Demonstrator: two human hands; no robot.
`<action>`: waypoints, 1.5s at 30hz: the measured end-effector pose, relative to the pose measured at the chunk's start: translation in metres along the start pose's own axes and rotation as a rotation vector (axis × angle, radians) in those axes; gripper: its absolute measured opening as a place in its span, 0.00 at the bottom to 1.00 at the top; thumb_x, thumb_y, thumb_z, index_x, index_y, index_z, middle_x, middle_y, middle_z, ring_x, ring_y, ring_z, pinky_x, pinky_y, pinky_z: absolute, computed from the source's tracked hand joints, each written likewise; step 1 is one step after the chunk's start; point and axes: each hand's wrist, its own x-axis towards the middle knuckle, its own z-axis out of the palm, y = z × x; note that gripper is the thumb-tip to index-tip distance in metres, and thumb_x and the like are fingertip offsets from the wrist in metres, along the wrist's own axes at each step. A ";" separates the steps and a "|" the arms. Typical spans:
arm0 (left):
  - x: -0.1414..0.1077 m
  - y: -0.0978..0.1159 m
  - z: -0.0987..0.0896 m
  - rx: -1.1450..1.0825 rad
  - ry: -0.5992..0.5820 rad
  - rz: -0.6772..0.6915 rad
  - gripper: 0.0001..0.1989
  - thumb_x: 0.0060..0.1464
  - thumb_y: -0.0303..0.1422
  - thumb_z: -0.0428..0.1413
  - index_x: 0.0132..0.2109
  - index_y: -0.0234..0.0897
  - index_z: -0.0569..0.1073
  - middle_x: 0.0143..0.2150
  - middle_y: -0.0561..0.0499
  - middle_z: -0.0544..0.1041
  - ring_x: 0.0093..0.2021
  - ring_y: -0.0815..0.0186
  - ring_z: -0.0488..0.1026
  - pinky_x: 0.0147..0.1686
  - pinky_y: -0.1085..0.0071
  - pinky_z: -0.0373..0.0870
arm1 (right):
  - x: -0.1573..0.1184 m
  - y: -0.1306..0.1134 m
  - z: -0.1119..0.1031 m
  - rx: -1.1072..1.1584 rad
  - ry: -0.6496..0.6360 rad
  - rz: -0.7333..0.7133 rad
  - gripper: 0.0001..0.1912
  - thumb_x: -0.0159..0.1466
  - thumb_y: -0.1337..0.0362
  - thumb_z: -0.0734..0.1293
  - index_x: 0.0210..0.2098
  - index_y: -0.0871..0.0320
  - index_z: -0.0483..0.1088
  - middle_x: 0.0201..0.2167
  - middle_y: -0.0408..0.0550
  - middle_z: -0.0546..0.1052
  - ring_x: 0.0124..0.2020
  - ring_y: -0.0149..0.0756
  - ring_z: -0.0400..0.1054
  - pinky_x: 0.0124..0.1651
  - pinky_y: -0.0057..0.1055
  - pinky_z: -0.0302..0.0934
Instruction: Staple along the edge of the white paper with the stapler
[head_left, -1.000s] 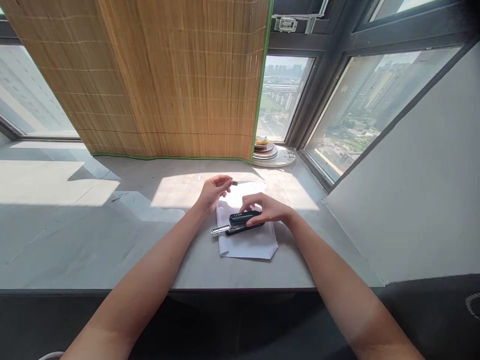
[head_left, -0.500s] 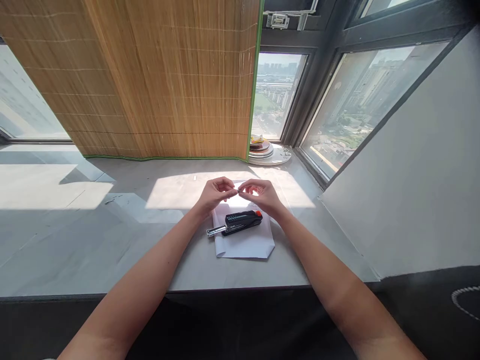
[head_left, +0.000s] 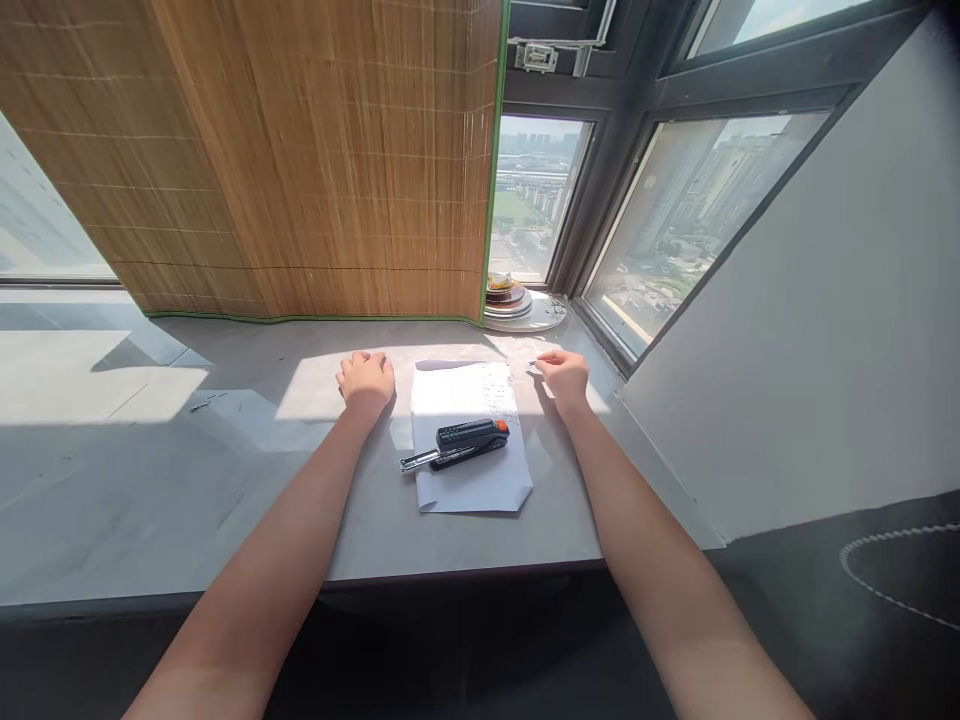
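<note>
Running along under the windows (head_left: 536, 195), a wide pale shelf (head_left: 262, 515) sits in front of you, with patches of sun on it. A big brown blind (head_left: 315, 150) with a green edge hangs at its back. White paper (head_left: 472, 493) lies on the shelf, between your 2 hands, with some dark marks (head_left: 499, 392) near its top right. Well past it, by the corner of the windows, you can see a pile of plates (head_left: 511, 308). Your black stapler (head_left: 469, 441) lies on the paper, a bit slanted, apart from both hands. Its red end (head_left: 502, 426) points to your right, and its shiny metal rail (head_left: 418, 461) pokes out on your left, past the side of the paper. Your left hand (head_left: 366, 378) is palm down over the shelf, just left of the paper. Its fingers are bent, and I cannot tell if they hold something. Your right hand (head_left: 564, 377) is on the other side of the paper, with thumb and finger pinched together on a tiny thin thing (head_left: 532, 369). It is too small to name.
</note>
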 end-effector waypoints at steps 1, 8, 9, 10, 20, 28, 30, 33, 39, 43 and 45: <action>0.000 -0.001 0.001 0.012 -0.011 0.024 0.08 0.59 0.31 0.58 0.44 0.40 0.80 0.53 0.34 0.74 0.58 0.37 0.66 0.55 0.44 0.62 | 0.000 0.001 0.000 0.044 0.017 0.007 0.10 0.51 0.62 0.70 0.30 0.58 0.82 0.29 0.50 0.82 0.29 0.40 0.72 0.32 0.34 0.66; -0.006 -0.002 -0.005 -0.009 -0.035 0.076 0.09 0.57 0.23 0.54 0.36 0.40 0.77 0.43 0.39 0.76 0.53 0.43 0.70 0.50 0.52 0.63 | 0.005 0.003 0.009 0.140 0.031 0.044 0.10 0.52 0.61 0.69 0.26 0.60 0.81 0.25 0.52 0.82 0.33 0.44 0.76 0.42 0.39 0.70; -0.007 -0.002 -0.004 -0.019 -0.032 0.080 0.10 0.56 0.22 0.53 0.36 0.40 0.76 0.43 0.40 0.76 0.52 0.44 0.70 0.50 0.53 0.64 | 0.007 0.003 0.011 0.107 0.025 0.037 0.10 0.52 0.61 0.69 0.26 0.60 0.81 0.24 0.51 0.81 0.34 0.46 0.76 0.44 0.40 0.70; -0.007 -0.002 -0.004 -0.028 -0.019 0.085 0.10 0.55 0.22 0.53 0.36 0.40 0.76 0.43 0.40 0.76 0.52 0.45 0.70 0.50 0.54 0.64 | 0.009 0.003 0.011 0.066 0.032 0.028 0.10 0.52 0.62 0.69 0.27 0.60 0.81 0.24 0.51 0.81 0.35 0.47 0.77 0.46 0.41 0.71; -0.008 -0.002 -0.005 -0.057 -0.032 0.107 0.06 0.56 0.28 0.56 0.31 0.40 0.68 0.37 0.45 0.73 0.42 0.54 0.72 0.44 0.61 0.67 | -0.022 -0.037 0.006 0.030 -0.246 -0.374 0.15 0.65 0.53 0.67 0.32 0.56 0.80 0.25 0.47 0.78 0.31 0.42 0.73 0.44 0.39 0.67; -0.010 -0.002 -0.001 -0.019 -0.007 0.123 0.08 0.60 0.26 0.53 0.44 0.38 0.73 0.46 0.39 0.74 0.51 0.49 0.72 0.52 0.57 0.68 | -0.057 -0.070 0.006 0.140 -1.277 -0.850 0.21 0.66 0.45 0.74 0.48 0.54 0.80 0.42 0.47 0.80 0.40 0.37 0.70 0.42 0.32 0.62; -0.010 -0.001 -0.002 -0.004 -0.037 0.131 0.09 0.61 0.26 0.52 0.43 0.38 0.76 0.46 0.39 0.75 0.52 0.47 0.72 0.54 0.56 0.67 | -0.059 -0.069 0.010 0.072 -1.383 -0.880 0.22 0.64 0.46 0.77 0.47 0.55 0.79 0.40 0.45 0.79 0.38 0.35 0.69 0.41 0.31 0.62; -0.010 -0.003 -0.007 -0.023 -0.087 0.179 0.15 0.59 0.22 0.50 0.45 0.39 0.79 0.45 0.40 0.77 0.51 0.49 0.73 0.56 0.57 0.68 | -0.062 -0.068 0.013 0.020 -1.415 -0.898 0.14 0.65 0.52 0.76 0.38 0.56 0.76 0.34 0.41 0.75 0.35 0.33 0.67 0.40 0.30 0.60; -0.011 -0.009 -0.016 -0.004 -0.169 0.346 0.15 0.52 0.21 0.55 0.41 0.41 0.83 0.46 0.44 0.81 0.47 0.53 0.76 0.52 0.60 0.71 | -0.061 -0.071 0.011 0.133 -1.113 -0.794 0.16 0.66 0.54 0.73 0.30 0.56 0.68 0.30 0.40 0.70 0.32 0.33 0.62 0.37 0.31 0.53; -0.009 -0.012 -0.016 -0.079 -0.134 0.313 0.09 0.55 0.23 0.56 0.37 0.40 0.80 0.42 0.45 0.81 0.41 0.56 0.77 0.46 0.60 0.73 | -0.056 -0.065 0.014 0.130 -0.732 -0.660 0.18 0.64 0.53 0.73 0.29 0.56 0.66 0.28 0.40 0.65 0.30 0.33 0.58 0.34 0.32 0.49; -0.010 -0.008 -0.018 -0.150 -0.095 0.294 0.06 0.57 0.24 0.56 0.37 0.40 0.76 0.39 0.46 0.80 0.40 0.56 0.77 0.44 0.60 0.74 | -0.054 -0.060 0.017 0.108 -0.639 -0.618 0.17 0.63 0.53 0.74 0.28 0.56 0.66 0.27 0.40 0.65 0.29 0.33 0.58 0.34 0.33 0.49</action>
